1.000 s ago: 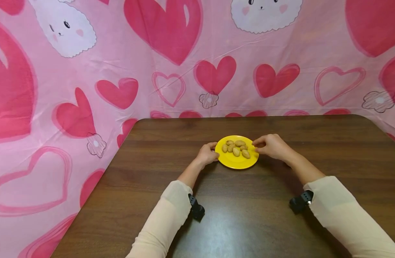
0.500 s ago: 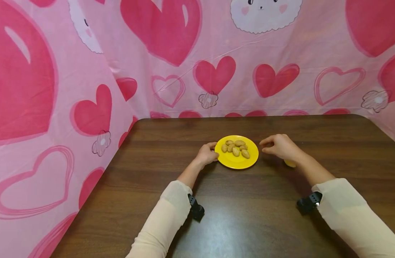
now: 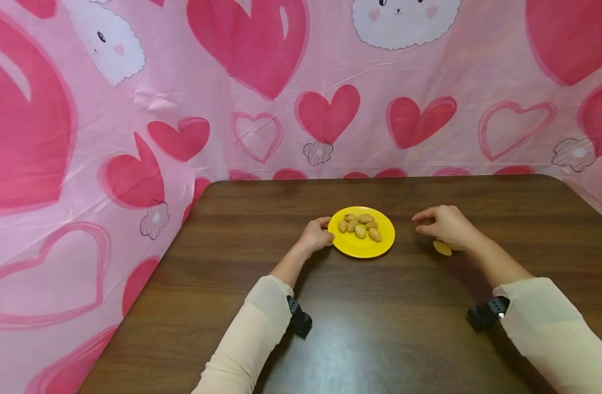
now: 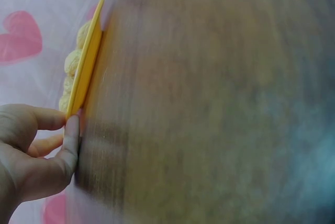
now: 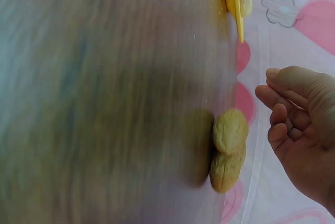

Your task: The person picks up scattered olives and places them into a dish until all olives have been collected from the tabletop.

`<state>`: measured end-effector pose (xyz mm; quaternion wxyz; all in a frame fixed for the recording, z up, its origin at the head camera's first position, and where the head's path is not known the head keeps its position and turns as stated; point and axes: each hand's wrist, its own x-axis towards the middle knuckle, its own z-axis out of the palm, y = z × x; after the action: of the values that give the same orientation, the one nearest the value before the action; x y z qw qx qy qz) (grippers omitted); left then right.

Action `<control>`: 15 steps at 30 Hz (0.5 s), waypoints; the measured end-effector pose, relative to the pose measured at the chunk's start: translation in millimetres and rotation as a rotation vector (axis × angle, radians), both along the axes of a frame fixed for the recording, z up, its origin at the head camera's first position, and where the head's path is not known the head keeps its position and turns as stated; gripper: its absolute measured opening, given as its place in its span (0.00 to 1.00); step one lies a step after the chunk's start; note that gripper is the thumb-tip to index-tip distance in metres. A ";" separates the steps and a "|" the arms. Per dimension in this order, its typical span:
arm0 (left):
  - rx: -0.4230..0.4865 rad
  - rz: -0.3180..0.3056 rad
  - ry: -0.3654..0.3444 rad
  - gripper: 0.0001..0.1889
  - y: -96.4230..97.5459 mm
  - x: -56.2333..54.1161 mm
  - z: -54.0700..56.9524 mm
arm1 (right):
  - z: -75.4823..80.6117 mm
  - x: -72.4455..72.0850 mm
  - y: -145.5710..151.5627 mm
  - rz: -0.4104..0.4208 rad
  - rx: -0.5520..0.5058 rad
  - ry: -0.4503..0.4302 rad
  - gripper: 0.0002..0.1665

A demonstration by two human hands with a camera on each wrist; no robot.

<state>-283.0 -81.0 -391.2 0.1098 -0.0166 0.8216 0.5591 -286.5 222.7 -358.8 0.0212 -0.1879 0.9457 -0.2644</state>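
Lying loose, two tan lumps (image 5: 229, 146) escape left-wrist view.

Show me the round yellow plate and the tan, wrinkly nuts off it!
Round yellow plate (image 3: 361, 248): head view, its bare near part.
Off-plate tan, wrinkly nuts (image 5: 230, 132): right wrist view, middle of the upper one.
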 end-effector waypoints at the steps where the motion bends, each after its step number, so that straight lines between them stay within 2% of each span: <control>1: 0.001 -0.001 0.000 0.29 0.2 0.0 0.0 | 0.0 0.3 1.9 -0.004 -0.007 -0.007 0.18; 7: 0.012 -0.007 0.006 0.30 -0.1 -0.5 -1.5 | 0.0 2.9 12.2 -0.033 -0.020 -0.016 0.18; 15: 0.009 0.002 0.014 0.29 0.8 -0.3 -1.4 | -3.5 4.5 28.1 -0.027 0.020 0.081 0.13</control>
<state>-283.2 -80.2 -392.6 0.1036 -0.0127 0.8199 0.5629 -282.0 250.8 -362.3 -0.0187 -0.1856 0.9508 -0.2474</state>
